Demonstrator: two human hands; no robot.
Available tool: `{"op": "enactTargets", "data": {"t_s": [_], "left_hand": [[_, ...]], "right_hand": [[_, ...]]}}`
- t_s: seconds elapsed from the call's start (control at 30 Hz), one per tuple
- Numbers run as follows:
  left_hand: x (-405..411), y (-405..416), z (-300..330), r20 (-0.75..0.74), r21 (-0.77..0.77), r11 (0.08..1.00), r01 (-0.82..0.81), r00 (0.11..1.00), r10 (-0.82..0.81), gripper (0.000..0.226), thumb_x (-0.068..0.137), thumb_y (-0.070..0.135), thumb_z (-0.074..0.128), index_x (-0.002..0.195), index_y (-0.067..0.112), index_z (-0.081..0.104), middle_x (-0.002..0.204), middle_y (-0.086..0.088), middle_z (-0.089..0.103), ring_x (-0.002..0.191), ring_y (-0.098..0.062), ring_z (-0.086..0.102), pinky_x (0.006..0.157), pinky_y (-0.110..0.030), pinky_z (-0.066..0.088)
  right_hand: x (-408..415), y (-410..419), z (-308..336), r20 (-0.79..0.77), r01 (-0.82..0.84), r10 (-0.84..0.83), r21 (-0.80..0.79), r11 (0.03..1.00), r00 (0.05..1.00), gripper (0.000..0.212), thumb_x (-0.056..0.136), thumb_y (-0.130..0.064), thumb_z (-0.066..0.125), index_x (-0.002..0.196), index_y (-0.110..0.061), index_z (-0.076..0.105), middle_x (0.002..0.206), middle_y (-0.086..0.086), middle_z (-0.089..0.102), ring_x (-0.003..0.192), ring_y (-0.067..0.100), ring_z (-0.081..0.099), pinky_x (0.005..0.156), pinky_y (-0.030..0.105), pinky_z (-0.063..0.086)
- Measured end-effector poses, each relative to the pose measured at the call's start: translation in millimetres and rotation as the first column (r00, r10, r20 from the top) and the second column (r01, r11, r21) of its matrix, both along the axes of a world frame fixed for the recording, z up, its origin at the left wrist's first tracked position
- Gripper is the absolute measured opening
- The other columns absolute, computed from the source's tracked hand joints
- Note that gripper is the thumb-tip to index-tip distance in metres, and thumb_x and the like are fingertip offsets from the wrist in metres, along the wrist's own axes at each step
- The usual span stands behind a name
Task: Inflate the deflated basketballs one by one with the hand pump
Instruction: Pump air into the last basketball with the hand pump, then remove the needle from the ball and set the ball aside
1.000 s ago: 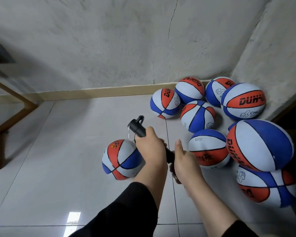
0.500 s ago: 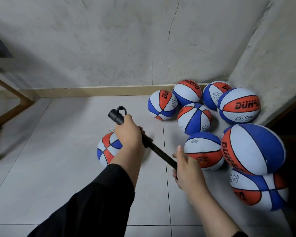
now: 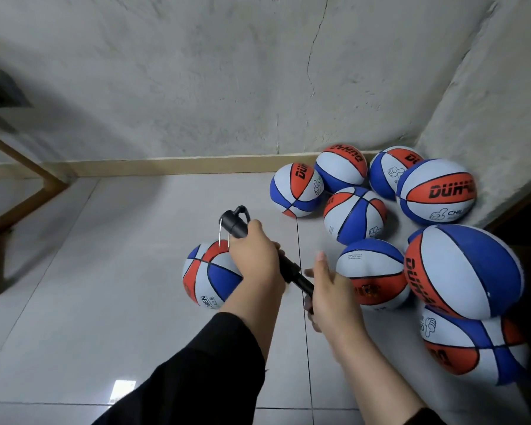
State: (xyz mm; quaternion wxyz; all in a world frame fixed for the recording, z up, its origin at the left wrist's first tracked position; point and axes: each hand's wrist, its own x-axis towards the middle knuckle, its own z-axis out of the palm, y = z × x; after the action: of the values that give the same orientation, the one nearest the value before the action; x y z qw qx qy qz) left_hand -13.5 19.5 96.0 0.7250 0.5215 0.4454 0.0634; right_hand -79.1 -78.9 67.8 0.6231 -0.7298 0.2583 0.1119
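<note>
While left hand (image 3: pixel 255 256) grip clamps black cylindrical pump (image 3: pixel 236 227), right hand (image 3: pixel 328 289) grip clamps its handle, beside pebbled ball (image 3: pixel 209 274)

- The left arm (image 3: pixel 196 372) wears a long black sleeve, pushed up a bit.
- The right arm (image 3: pixel 377 372) is mostly bare, with a black sleeve edge low down.
- Both hands are bare.

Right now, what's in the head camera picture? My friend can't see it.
Two hands hold a black hand pump over a tiled floor, its needle above one basketball. Eight more basketballs sit in the corner.
</note>
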Motion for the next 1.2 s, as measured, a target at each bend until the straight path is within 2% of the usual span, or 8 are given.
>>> {"op": "enactTargets", "data": {"t_s": [0.2,0.37,0.53,0.7,0.83,0.97,1.07,1.2], "left_hand": [[19,36,5,-0.006,0.041,0.997,-0.069,0.998,0.069,0.032,0.093,0.039,0.051,0.117,0.019,0.059,0.071,-0.008,0.064,0.06,-0.026,0.063,0.066,-0.039,0.054],[11,26,7,-0.01,0.082,0.996,-0.046,0.999,0.047,0.028,0.098,0.031,0.05,0.112,0.008,0.061,0.082,-0.016,0.067,0.061,-0.022,0.059,0.041,-0.024,0.048],[1,-3,1,0.032,0.057,0.998,0.012,0.999,-0.014,0.018,0.097,0.027,0.052,0.109,0.014,0.055,0.065,-0.007,0.055,0.053,-0.021,0.054,0.056,-0.032,0.05],[-11,-16,1,0.057,0.091,0.992,0.083,0.994,-0.088,0.006,0.097,0.023,0.052,0.098,0.017,0.052,0.067,-0.01,0.055,0.054,-0.022,0.055,0.054,-0.032,0.051],[-5,2,-2,0.021,0.122,0.974,0.193,0.98,-0.197,0.015,0.099,0.025,0.054,0.109,0.014,0.054,0.065,-0.007,0.057,0.052,-0.018,0.056,0.044,-0.025,0.048],[15,35,-6,-0.008,0.14,0.94,0.312,0.949,-0.314,0.024,0.098,0.034,0.055,0.111,0.013,0.056,0.068,-0.008,0.063,0.052,-0.02,0.06,0.051,-0.026,0.049],[23,51,-11,-0.049,0.175,0.895,0.411,0.911,-0.409,0.024,0.1,0.039,0.056,0.107,0.016,0.055,0.071,-0.007,0.062,0.063,-0.023,0.062,0.058,-0.028,0.048],[28,58,-8,-0.069,0.068,0.86,0.505,0.862,-0.501,0.029,0.104,0.046,0.056,0.099,0.018,0.057,0.071,-0.004,0.057,0.062,-0.021,0.06,0.065,-0.031,0.052]], "right_hand": [[-19,-23,-13,-0.043,0.006,-0.005,0.02,1.0,0.999,0.054,0.103,-0.06,0.038,0.1,-0.017,0.069,0.055,0.007,0.056,0.045,0.016,0.048,0.047,0.025,0.034],[-14,-28,-10,-0.058,0.04,-0.039,0.018,0.999,0.998,0.053,0.103,-0.061,0.035,0.097,-0.02,0.07,0.054,0.005,0.057,0.047,0.015,0.052,0.048,0.025,0.038],[-4,-13,-10,-0.098,0.005,-0.003,0.017,1.0,0.995,0.056,0.106,-0.055,0.032,0.113,-0.012,0.067,0.066,0.01,0.059,0.055,0.023,0.052,0.054,0.03,0.038],[7,5,-1,-0.088,-0.002,0.008,0.067,0.998,0.996,0.066,0.104,-0.062,0.028,0.089,-0.01,0.065,0.058,0.007,0.056,0.046,0.021,0.047,0.048,0.026,0.038],[9,24,-6,-0.114,0.009,0.011,0.167,0.986,0.993,0.071,0.103,-0.064,0.032,0.088,-0.003,0.066,0.056,0.006,0.057,0.045,0.02,0.046,0.047,0.025,0.037],[17,31,1,0.003,-0.164,0.164,0.046,0.985,0.987,0.057,0.104,-0.058,0.041,0.093,-0.01,0.071,0.075,0.009,0.071,0.058,0.022,0.064,0.059,0.036,0.053],[26,22,7,0.071,-0.323,0.338,-0.163,0.932,0.939,0.045,0.104,-0.05,0.049,0.1,-0.01,0.071,0.093,0.008,0.072,0.082,0.022,0.065,0.068,0.027,0.048],[42,22,7,0.074,-0.495,0.506,-0.13,0.859,0.859,0.017,0.102,-0.037,0.06,0.098,-0.025,0.071,0.095,-0.007,0.077,0.094,0.011,0.071,0.08,0.024,0.051]]}}
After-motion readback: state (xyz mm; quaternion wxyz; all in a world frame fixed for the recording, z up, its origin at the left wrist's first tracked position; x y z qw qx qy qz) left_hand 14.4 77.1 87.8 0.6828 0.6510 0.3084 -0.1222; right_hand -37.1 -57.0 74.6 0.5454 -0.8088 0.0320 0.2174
